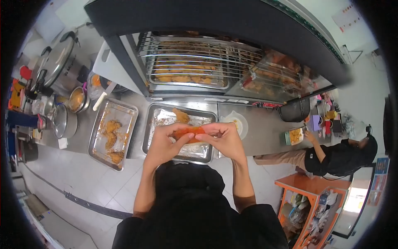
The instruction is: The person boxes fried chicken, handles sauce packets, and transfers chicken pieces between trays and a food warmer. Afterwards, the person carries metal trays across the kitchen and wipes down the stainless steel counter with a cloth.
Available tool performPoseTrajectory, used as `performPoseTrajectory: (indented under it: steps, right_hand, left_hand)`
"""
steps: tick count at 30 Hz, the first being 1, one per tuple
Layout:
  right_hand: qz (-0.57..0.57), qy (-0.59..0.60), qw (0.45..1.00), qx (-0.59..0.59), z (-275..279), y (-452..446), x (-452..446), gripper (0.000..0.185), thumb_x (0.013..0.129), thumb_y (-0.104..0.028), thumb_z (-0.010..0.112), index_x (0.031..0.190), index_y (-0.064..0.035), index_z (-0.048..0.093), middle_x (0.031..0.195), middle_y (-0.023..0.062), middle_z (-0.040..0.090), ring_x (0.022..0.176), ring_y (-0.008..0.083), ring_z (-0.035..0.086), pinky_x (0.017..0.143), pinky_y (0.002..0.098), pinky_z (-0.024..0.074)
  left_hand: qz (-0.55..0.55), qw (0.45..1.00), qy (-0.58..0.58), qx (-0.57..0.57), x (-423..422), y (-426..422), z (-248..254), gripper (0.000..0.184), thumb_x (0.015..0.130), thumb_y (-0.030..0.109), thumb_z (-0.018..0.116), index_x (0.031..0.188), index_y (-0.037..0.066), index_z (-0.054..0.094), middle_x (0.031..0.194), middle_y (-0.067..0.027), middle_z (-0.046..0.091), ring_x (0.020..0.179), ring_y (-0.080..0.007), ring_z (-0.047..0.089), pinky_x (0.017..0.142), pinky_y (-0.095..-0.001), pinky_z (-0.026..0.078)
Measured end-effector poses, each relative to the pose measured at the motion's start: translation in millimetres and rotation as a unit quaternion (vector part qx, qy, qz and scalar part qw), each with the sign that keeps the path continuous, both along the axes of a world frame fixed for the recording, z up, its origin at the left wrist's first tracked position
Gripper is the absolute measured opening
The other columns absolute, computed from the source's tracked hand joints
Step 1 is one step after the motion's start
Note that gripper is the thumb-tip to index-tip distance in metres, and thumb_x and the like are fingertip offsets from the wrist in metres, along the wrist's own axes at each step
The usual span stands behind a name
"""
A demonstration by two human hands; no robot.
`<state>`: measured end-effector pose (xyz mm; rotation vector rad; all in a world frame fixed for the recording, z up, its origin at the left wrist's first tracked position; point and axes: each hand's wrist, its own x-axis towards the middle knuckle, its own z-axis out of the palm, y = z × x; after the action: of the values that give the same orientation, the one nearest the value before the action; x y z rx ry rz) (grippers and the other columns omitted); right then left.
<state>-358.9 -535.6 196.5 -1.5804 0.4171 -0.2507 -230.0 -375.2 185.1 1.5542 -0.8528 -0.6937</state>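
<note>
Between my two hands, an orange-red packet (188, 133) is held over a metal tray (165, 113); its exact kind is hard to make out. My left hand (168, 143) pinches its left side with thumb and fingers. On the other side my right hand (226, 140) grips it, thumb pressed on the front. One piece of fried chicken (181, 115) lies in the tray just beyond my fingers. To the left, a second metal tray (98, 143) carries several fried chicken pieces (112, 135) and loose crumbs.
A glass display cabinet (199, 97) with racks of fried food stands behind the trays. A white bowl (242, 120) is to the right. Left are a knife (101, 99), pots (66, 120) and a pressure cooker (60, 62). Far right, another person (331, 159) reaches to a food box (295, 136) near an orange shelf (306, 182).
</note>
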Motion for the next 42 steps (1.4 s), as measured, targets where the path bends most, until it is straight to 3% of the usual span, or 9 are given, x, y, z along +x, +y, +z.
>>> performPoseTrajectory:
  steps: [14, 25, 27, 28, 30, 31, 34, 38, 42]
  right_hand:
    - [-0.007, -0.002, 1.000, 0.001, -19.1, 43.2, 49.0, 0.021, 0.082, -0.008, 0.077, 0.097, 0.0052, 0.072, 0.091, 0.0120, 0.073, 0.083, 0.0131, 0.069, 0.076, 0.0252, 0.0549]
    - [0.009, -0.007, 1.000, -0.016, -17.4, 55.8, 53.9, 0.023, 0.082, 0.000, 0.075, 0.103, 0.0068, 0.069, 0.095, 0.0102, 0.072, 0.083, 0.0101, 0.066, 0.074, 0.0228, 0.0537]
    - [0.097, -0.039, 0.986, 0.130, -22.5, 47.5, 51.9, 0.034, 0.092, -0.018, 0.067, 0.119, 0.0029, 0.062, 0.109, 0.0149, 0.069, 0.099, 0.0173, 0.066, 0.089, 0.0302, 0.0515]
    - [0.096, -0.039, 0.986, 0.130, -26.7, 46.4, 55.8, 0.034, 0.092, -0.018, 0.067, 0.119, 0.0029, 0.062, 0.109, 0.0149, 0.069, 0.099, 0.0173, 0.066, 0.089, 0.0302, 0.0515]
    - [0.028, -0.091, 0.916, 0.390, -41.0, 47.0, 68.2, 0.047, 0.103, -0.038, 0.044, 0.132, -0.0011, 0.050, 0.123, 0.0182, 0.062, 0.115, 0.0253, 0.059, 0.102, 0.0386, 0.0435]
    - [0.031, -0.101, 0.901, 0.420, -49.6, 49.0, 75.9, 0.064, 0.102, -0.054, 0.024, 0.135, -0.0031, 0.045, 0.130, 0.0206, 0.057, 0.123, 0.0326, 0.052, 0.108, 0.0446, 0.0367]
    - [0.027, -0.076, 0.828, 0.555, -55.7, 57.7, 82.5, 0.066, 0.101, -0.057, 0.025, 0.136, -0.0037, 0.043, 0.132, 0.0212, 0.054, 0.126, 0.0338, 0.049, 0.107, 0.0458, 0.0385]
    - [0.032, -0.082, 0.756, 0.649, -73.0, 67.7, 81.6, 0.070, 0.099, -0.060, 0.030, 0.140, -0.0050, 0.040, 0.142, 0.0239, 0.045, 0.134, 0.0389, 0.039, 0.109, 0.0522, 0.0353]
    - [0.019, -0.098, 0.743, 0.662, -72.3, 70.4, 79.0, 0.071, 0.098, -0.061, 0.028, 0.141, -0.0051, 0.039, 0.144, 0.0238, 0.043, 0.136, 0.0390, 0.037, 0.111, 0.0516, 0.0334]
  left_hand:
    - [0.063, 0.996, -0.059, 0.009, 32.0, 42.3, -5.0, 0.013, 0.087, 0.004, 0.070, 0.098, -0.003, 0.068, 0.086, -0.0089, 0.070, 0.083, -0.0118, 0.065, 0.073, -0.0255, 0.052]
    - [0.095, 0.992, 0.065, -0.046, 29.4, 57.1, -15.4, 0.016, 0.089, 0.002, 0.067, 0.103, -0.004, 0.066, 0.095, -0.0094, 0.069, 0.085, -0.0110, 0.064, 0.075, -0.0247, 0.052]
    - [0.103, 0.992, 0.061, -0.026, 29.5, 59.5, -12.2, 0.016, 0.089, 0.003, 0.068, 0.103, -0.004, 0.066, 0.093, -0.0087, 0.070, 0.084, -0.0105, 0.064, 0.074, -0.0241, 0.052]
    - [0.112, 0.992, 0.058, -0.007, 29.1, 60.3, -9.5, 0.017, 0.088, 0.004, 0.068, 0.103, -0.004, 0.067, 0.092, -0.0079, 0.070, 0.083, -0.0100, 0.064, 0.073, -0.0234, 0.052]
    - [0.105, 0.992, 0.071, 0.002, 25.2, 56.7, 2.3, 0.017, 0.088, 0.004, 0.069, 0.103, -0.004, 0.068, 0.089, -0.0072, 0.070, 0.080, -0.0096, 0.064, 0.071, -0.0229, 0.052]
    - [0.100, 0.992, 0.082, 0.009, 23.5, 53.7, 5.6, 0.017, 0.087, 0.005, 0.070, 0.102, -0.003, 0.068, 0.087, -0.0066, 0.070, 0.077, -0.0092, 0.064, 0.069, -0.0224, 0.052]
    - [0.082, 0.981, 0.161, 0.070, 20.7, 47.4, 1.2, 0.018, 0.085, 0.004, 0.071, 0.101, -0.004, 0.069, 0.085, -0.0061, 0.070, 0.073, -0.0083, 0.063, 0.064, -0.0210, 0.051]
    - [0.059, 0.978, 0.159, 0.124, 17.3, 39.2, -8.4, 0.019, 0.084, 0.005, 0.071, 0.101, -0.005, 0.069, 0.086, -0.0073, 0.071, 0.075, -0.0090, 0.064, 0.066, -0.0227, 0.051]
    - [0.058, 0.984, 0.157, 0.061, 10.5, 34.1, -24.8, 0.018, 0.083, 0.003, 0.072, 0.099, -0.006, 0.070, 0.085, -0.0078, 0.070, 0.074, -0.0091, 0.064, 0.065, -0.0226, 0.052]
